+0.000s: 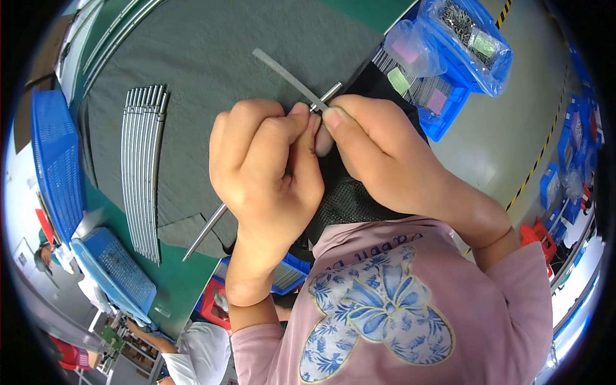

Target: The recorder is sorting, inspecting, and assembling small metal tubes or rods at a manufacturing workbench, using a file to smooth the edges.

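Both hands' fingers [301,122] pinch metal rod [204,234].

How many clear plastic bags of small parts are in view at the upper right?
2. One clear bag lies on the rods in the lower blue bin; the other bag fills the upper blue bin. More may be hidden beyond the frame edge.

A thin steel rod [206,232] runs diagonally through both hands, crossed by a flat grey file [285,76], seemingly touching.
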### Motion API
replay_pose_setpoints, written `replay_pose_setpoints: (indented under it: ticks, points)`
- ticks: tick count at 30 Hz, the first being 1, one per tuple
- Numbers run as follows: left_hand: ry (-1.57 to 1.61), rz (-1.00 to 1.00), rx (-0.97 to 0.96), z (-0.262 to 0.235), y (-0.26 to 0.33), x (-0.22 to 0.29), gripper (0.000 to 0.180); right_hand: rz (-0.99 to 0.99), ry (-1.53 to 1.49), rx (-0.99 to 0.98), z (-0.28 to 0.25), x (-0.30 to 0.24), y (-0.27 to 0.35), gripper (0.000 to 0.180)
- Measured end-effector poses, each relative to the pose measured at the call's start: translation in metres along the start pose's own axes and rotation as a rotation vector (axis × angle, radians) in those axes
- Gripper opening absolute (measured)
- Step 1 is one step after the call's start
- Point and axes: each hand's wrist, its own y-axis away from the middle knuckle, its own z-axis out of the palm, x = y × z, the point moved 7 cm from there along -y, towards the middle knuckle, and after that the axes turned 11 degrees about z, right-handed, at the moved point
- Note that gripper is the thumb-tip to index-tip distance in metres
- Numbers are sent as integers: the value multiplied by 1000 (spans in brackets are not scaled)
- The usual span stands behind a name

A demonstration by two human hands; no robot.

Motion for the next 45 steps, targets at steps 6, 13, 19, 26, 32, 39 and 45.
replay_pose_setpoints:
  ticks: [6,13,19,26,32,39,45]
  points:
    - [-22,3,-4,0,-1,-2,17,126,104,-6,-6,20,19,29]
    - [-8,-40,-28,0,-2,-5,16,178,133,-49,-13,26,27,27]
    - [-4,-66,-89,-1,-3,-4,15,149,-348,36,-43,65,38,28]
    - [7,-74,-114,-2,-1,-7,14,-264,-161,478,-54,30,-2,24]
    - [-1,-74,-131,-4,1,-8,14,-82,-370,290,-40,30,-6,20]
    - [15,-84,-106,2,-1,-8,14,-548,291,684,-19,-20,-3,22]
    - [-30,12,-70,-1,-3,-3,16,-458,265,885,-53,-8,5,21]
